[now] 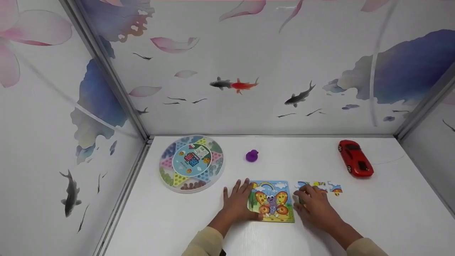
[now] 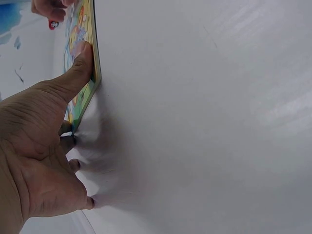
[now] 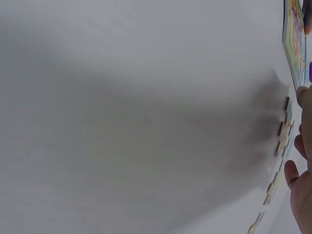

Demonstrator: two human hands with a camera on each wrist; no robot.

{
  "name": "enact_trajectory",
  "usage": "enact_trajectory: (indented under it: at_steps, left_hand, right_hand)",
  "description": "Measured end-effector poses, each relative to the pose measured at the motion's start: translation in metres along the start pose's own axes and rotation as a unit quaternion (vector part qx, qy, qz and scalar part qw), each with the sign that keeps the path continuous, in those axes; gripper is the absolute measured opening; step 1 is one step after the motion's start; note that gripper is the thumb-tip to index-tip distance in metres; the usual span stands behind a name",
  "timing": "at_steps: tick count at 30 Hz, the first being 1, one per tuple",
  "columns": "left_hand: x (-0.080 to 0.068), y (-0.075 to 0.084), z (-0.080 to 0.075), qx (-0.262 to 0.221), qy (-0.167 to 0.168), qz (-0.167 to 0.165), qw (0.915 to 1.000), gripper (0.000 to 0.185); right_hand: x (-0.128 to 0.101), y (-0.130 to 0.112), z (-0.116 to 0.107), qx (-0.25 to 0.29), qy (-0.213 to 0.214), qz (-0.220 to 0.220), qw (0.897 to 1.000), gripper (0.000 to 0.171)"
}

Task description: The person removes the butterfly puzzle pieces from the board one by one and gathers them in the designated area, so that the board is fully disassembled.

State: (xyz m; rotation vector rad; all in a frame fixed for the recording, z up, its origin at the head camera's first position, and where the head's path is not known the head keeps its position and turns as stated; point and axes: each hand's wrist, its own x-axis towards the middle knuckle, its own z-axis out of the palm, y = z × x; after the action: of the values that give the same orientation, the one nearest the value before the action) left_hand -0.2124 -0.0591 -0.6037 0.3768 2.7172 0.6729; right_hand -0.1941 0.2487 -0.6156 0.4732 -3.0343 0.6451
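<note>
A purple toy (image 1: 252,155) sits between a round game board (image 1: 192,160) and a red car (image 1: 355,159).

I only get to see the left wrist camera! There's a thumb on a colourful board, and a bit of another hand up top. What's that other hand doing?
Observer: The right hand has its fingertips down by loose puzzle pieces, just right of the board. I can't tell whether it's pinching one.
Operator: Ooh! What's the big picture on the board?
Observer: A smiling butterfly with orange and yellow wings, as the head camera shows.
Operator: Any other toys, way over on the left side of the table?
Observer: Yes, a round game with a colourful star pattern lies beyond the left hand, near the back left corner.
</note>
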Motion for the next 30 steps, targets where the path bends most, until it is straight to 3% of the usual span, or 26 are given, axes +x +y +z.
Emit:
enact_trajectory:
  at_steps: [11, 20, 30]
  left_hand:
    - [0.001, -0.002, 0.002, 0.005, 0.001, -0.004, 1.0000, 0.117]
    - [0.001, -0.002, -0.001, 0.020, 0.006, 0.001, 0.9998, 0.119]
    - [0.000, 0.000, 0.000, 0.021, 0.000, -0.004, 0.9998, 0.118]
  right_hand:
    - [0.031, -0.046, 0.027, -0.019, -0.022, -0.051, 0.998, 0.039]
    - [0.041, -0.065, 0.030, -0.032, -0.026, -0.084, 0.996, 0.036]
    - [0.044, -0.076, 0.030, -0.046, -0.059, -0.065, 0.995, 0.052]
